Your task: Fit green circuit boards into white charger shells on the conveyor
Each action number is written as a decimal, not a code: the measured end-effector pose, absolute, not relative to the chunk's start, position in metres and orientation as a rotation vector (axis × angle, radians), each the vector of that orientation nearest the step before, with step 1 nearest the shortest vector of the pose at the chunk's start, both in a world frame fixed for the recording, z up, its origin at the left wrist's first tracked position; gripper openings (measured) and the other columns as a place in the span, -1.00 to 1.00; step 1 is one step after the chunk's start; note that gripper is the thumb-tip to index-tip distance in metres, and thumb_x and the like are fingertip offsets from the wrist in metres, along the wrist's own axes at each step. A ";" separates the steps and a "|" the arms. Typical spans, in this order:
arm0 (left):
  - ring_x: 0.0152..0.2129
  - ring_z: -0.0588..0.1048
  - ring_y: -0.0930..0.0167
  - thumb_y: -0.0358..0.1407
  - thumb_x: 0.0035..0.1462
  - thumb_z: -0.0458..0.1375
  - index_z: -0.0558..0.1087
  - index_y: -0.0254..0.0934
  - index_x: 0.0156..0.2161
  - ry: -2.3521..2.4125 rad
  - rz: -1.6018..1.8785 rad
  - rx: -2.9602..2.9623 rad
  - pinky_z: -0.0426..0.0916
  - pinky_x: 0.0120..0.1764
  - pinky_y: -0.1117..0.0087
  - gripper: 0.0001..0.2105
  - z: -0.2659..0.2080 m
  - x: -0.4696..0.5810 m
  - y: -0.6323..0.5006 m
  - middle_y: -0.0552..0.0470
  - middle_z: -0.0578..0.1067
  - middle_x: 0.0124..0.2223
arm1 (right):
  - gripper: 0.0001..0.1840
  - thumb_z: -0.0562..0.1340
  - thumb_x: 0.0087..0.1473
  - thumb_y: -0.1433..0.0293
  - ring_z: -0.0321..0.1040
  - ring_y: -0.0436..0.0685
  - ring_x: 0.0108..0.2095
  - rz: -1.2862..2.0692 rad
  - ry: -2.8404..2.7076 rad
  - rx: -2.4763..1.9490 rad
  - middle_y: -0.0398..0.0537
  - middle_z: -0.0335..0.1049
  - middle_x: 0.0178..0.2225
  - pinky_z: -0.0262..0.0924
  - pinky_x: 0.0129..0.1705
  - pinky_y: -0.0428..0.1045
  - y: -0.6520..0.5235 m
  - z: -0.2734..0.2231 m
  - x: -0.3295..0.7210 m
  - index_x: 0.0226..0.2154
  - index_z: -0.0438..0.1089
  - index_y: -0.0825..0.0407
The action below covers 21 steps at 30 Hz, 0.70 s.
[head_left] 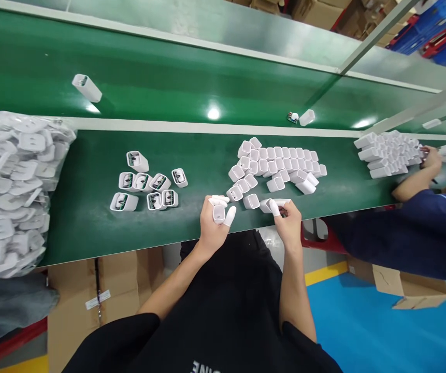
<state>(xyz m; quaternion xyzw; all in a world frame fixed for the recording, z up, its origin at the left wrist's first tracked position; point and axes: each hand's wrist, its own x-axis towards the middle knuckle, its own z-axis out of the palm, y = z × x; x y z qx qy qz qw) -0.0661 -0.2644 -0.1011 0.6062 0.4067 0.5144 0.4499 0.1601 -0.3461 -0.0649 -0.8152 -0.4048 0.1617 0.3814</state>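
My left hand [210,228], with white finger covers, is closed around a white plastic charger housing [219,214] whose hollow end faces up. My right hand [289,223], also with white finger covers, pinches another white housing [265,206] lying at the bench's near edge. Just beyond both hands stands a cluster of empty white housings [281,165], packed side by side with open ends up. To the left is a small group of housings with green circuit boards inside [142,182].
A clear bag of white plastic covers [5,191] lies at the left end of the green bench [86,228]. One housing [86,88] and a small circuit board [292,117] sit on the far belt. A co-worker's hand [431,158] touches another housing pile [389,153] at right.
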 end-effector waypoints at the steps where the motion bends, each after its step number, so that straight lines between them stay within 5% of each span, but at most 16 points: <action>1: 0.02 0.65 0.18 -0.22 0.44 0.37 0.45 -0.11 -0.11 1.006 1.265 1.499 0.58 0.10 0.05 -0.84 -0.101 -0.066 -0.264 -0.06 0.58 0.01 | -0.53 0.35 0.39 -0.08 0.52 0.21 -0.26 0.392 -1.006 -2.087 0.02 0.64 -0.19 0.48 -0.20 0.13 -0.346 -0.067 0.159 -0.26 0.67 -0.05; 12: -0.19 0.55 0.28 -0.23 0.42 0.38 0.47 -0.11 -0.10 1.031 1.194 1.530 0.50 -0.11 0.19 -0.85 -0.098 -0.067 -0.264 0.01 0.47 -0.11 | -0.68 0.35 0.40 0.10 0.52 0.26 -0.18 0.339 -1.087 -2.040 -0.01 0.59 -0.17 0.53 0.01 0.25 -0.373 -0.067 0.142 0.04 0.63 -0.07; 19: -0.18 0.55 0.32 -0.25 0.43 0.38 0.49 -0.14 -0.07 1.001 1.160 1.576 0.49 -0.11 0.25 -0.86 -0.100 -0.066 -0.262 0.03 0.47 -0.10 | -0.21 0.51 0.29 -0.03 0.51 0.30 -0.07 0.114 -1.283 -2.028 0.12 0.48 0.08 0.59 0.02 0.27 -0.359 -0.085 0.116 0.41 0.41 -0.07; 21: -0.18 0.56 0.34 -0.26 0.44 0.38 0.49 -0.16 -0.07 1.003 1.151 1.587 0.49 -0.09 0.28 -0.86 -0.099 -0.066 -0.262 0.03 0.47 -0.10 | -0.24 0.51 0.32 -0.01 0.54 0.29 -0.03 0.047 -1.312 -2.031 0.16 0.49 0.15 0.60 0.04 0.25 -0.354 -0.092 0.110 0.40 0.42 -0.07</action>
